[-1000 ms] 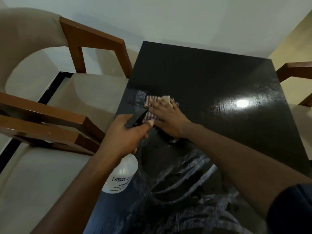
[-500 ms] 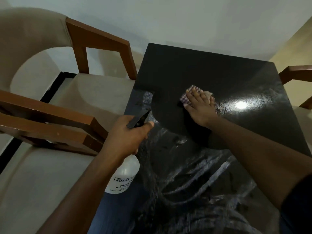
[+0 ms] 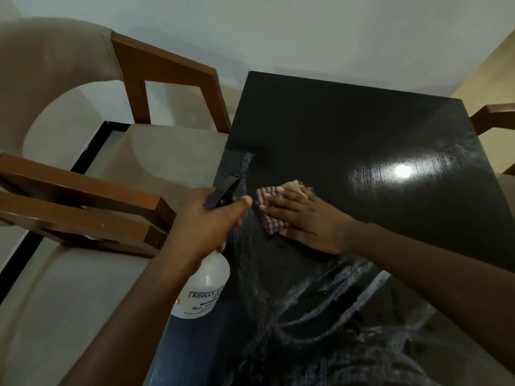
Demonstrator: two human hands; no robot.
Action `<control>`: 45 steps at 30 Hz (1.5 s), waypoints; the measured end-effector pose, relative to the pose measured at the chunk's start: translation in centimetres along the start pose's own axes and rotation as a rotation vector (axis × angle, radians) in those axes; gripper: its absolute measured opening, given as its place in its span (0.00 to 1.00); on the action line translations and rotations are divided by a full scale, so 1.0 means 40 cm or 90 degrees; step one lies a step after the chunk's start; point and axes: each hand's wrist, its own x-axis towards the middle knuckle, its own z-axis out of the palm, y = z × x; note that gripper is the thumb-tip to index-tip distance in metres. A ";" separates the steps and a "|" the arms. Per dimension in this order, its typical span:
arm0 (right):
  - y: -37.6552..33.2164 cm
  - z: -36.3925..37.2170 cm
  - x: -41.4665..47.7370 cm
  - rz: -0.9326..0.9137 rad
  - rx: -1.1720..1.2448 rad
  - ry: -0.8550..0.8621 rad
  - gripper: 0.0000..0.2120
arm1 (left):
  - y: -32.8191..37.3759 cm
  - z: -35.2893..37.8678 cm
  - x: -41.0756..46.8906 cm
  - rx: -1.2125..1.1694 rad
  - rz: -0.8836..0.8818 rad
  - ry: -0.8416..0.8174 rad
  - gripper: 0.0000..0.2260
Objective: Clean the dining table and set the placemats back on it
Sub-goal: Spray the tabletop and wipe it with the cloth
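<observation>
The black dining table (image 3: 348,135) fills the middle and right of the view, with wet streaks across its near half. My right hand (image 3: 303,218) lies flat on a checked cloth (image 3: 271,224), pressing it onto the table near the left edge. My left hand (image 3: 203,224) grips a white spray bottle (image 3: 204,288) by its black trigger head, held just off the table's left edge, nozzle pointing toward the cloth. No placemats are in view.
Two wooden chairs with beige cushions (image 3: 156,162) stand close along the table's left side. Another wooden chair arm (image 3: 493,115) shows at the right edge. A ceiling light reflects on the tabletop (image 3: 402,171).
My right hand swept the cloth out to the right across the table, then came back left beside the spray bottle. My left hand has stayed where it was.
</observation>
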 end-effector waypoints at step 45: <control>-0.178 0.006 0.152 -0.004 0.091 0.018 0.23 | -0.016 0.011 -0.092 0.001 -0.038 -0.041 0.09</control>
